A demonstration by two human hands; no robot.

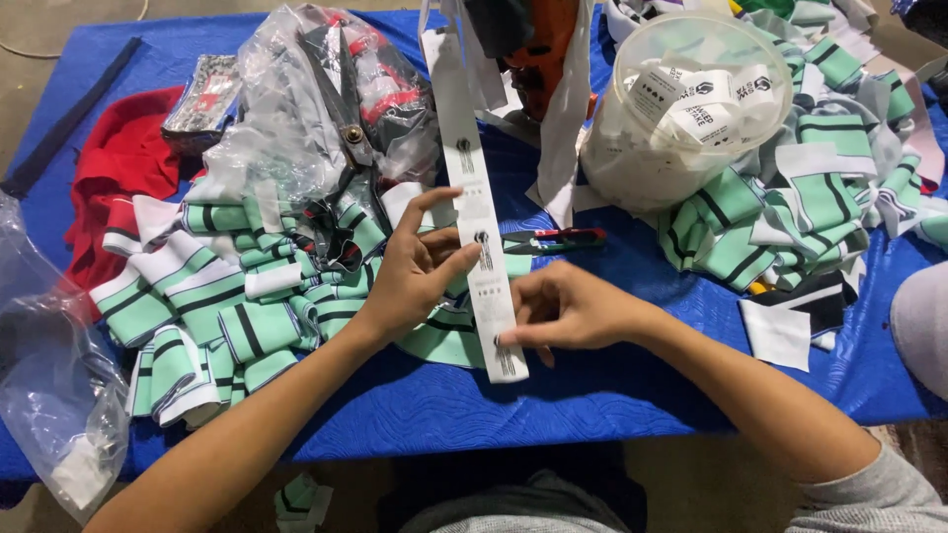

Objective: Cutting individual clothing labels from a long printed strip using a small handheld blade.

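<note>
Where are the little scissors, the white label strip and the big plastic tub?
Scissors [559, 240], head view: on the red and green handles.
Label strip [481, 237], head view: on its middle, between the two hands.
Tub [632, 163], head view: on its clear side wall.

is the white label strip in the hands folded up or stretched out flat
Stretched out flat: the long white printed label strip runs straight between the left hand and right hand, with no visible fold, over the blue quilted table cover.

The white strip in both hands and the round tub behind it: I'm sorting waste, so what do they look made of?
White strip: probably woven or satin label tape, thin, limp, printed at intervals. Round tub: translucent, slightly glossy plastic; the labels inside show through its wall.
</note>
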